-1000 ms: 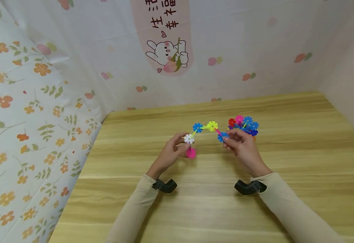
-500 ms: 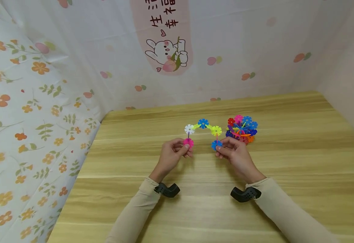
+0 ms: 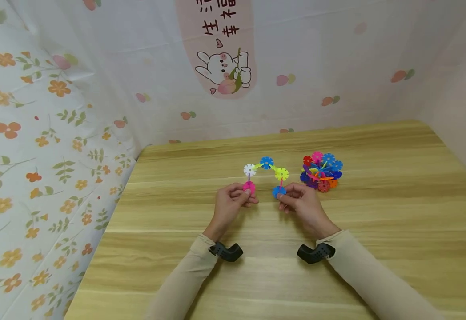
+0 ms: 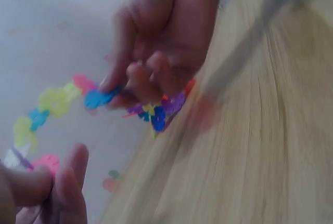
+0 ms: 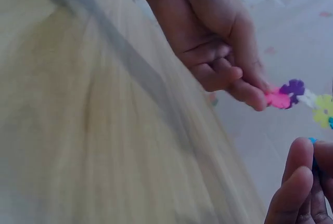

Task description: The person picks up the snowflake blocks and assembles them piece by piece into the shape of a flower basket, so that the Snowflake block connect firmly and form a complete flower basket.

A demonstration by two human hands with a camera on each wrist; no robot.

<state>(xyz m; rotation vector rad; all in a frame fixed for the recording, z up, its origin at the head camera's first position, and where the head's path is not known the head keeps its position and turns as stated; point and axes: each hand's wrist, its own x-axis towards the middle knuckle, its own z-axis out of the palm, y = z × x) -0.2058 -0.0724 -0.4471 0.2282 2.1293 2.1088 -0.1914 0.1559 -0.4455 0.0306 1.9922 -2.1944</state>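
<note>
An arched chain of linked plastic snowflake discs (image 3: 267, 163) is held up between both hands. My left hand (image 3: 230, 205) pinches the pink disc (image 3: 249, 187) at one end between thumb and fingers. At the other end, my right hand (image 3: 303, 205) pinches a blue disc (image 3: 279, 192). Between them run a purple link, a white disc (image 3: 250, 170), yellow-green links, a blue disc, a yellow disc (image 3: 282, 173) and a pink link. In the right wrist view the purple disc (image 5: 293, 92) shows beside the pink one. The left wrist view is blurred.
A pile of joined, many-coloured snowflake discs (image 3: 322, 172) lies on the wooden table (image 3: 397, 200), behind and right of my right hand. Patterned cloth (image 3: 161, 80) hangs behind the table and on the left. Each wrist wears a black bracket (image 3: 316, 253).
My left hand shifted from the white disc to the pink end disc. My right hand came left and nearer with the blue disc, so the chain's ends are closer together.
</note>
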